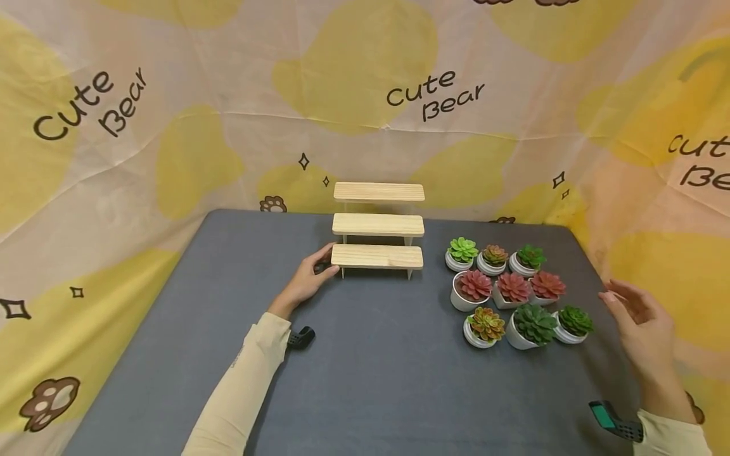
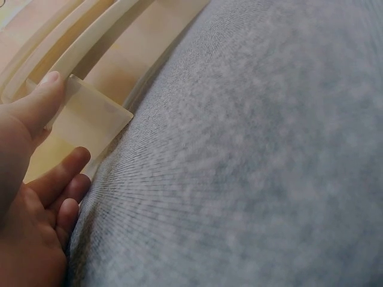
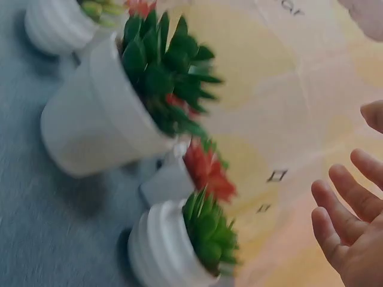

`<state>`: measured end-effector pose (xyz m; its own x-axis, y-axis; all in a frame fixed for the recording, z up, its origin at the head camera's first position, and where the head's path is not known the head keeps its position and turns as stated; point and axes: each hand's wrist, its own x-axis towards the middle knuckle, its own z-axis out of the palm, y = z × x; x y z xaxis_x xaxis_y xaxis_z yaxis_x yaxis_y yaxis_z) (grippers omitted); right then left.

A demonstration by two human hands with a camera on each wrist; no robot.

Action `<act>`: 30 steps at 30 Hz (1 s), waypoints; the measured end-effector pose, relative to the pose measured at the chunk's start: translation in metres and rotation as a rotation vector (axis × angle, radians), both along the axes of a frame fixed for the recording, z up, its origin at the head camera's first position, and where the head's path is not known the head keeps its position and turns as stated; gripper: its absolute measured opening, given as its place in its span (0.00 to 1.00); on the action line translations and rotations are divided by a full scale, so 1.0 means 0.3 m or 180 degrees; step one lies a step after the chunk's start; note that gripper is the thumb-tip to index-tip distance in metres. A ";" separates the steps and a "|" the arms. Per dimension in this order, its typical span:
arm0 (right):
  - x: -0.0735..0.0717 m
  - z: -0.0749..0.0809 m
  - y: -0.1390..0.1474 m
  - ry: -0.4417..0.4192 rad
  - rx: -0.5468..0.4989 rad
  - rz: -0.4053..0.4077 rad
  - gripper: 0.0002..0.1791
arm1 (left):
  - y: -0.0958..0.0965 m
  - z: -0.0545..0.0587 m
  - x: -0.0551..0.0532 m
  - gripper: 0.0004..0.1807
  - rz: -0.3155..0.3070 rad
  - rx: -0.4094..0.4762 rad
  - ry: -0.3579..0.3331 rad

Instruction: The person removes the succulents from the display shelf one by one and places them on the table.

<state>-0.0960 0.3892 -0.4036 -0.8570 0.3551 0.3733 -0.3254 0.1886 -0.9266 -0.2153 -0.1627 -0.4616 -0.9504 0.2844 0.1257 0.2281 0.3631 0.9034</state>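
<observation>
A three-tier display stand [image 1: 377,256] with pale wooden shelves and translucent legs stands at the back middle of the table. My left hand [image 1: 308,278] holds the left end of its lowest shelf, thumb at the front edge and a finger at the back. In the left wrist view, the thumb lies against the shelf end, while the other fingers are beside the translucent leg [image 2: 90,113]. To the right of several potted succulents, my right hand [image 1: 644,326] hovers with relaxed fingers, holding nothing. Nearest to it is a dark green succulent [image 1: 576,322] in a ribbed white pot.
The succulents form three rows on the right of the grey table [image 1: 365,380]: light green [image 1: 462,249] at the back, red [image 1: 475,285] in the middle, yellow-red [image 1: 487,324] in front. A printed yellow cloth [image 1: 353,69] hangs behind and along the sides.
</observation>
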 end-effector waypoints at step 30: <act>-0.105 0.053 -0.248 0.0632 0.0174 0.1000 0.20 | 0.001 -0.003 -0.001 0.34 0.0018 0.0006 -0.0061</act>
<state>-0.1275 0.3148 -0.3879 -0.8300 0.0611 0.5543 -0.5477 0.0985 -0.8309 -0.2155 -0.1625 -0.4626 -0.9543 0.2788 0.1081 0.2088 0.3625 0.9083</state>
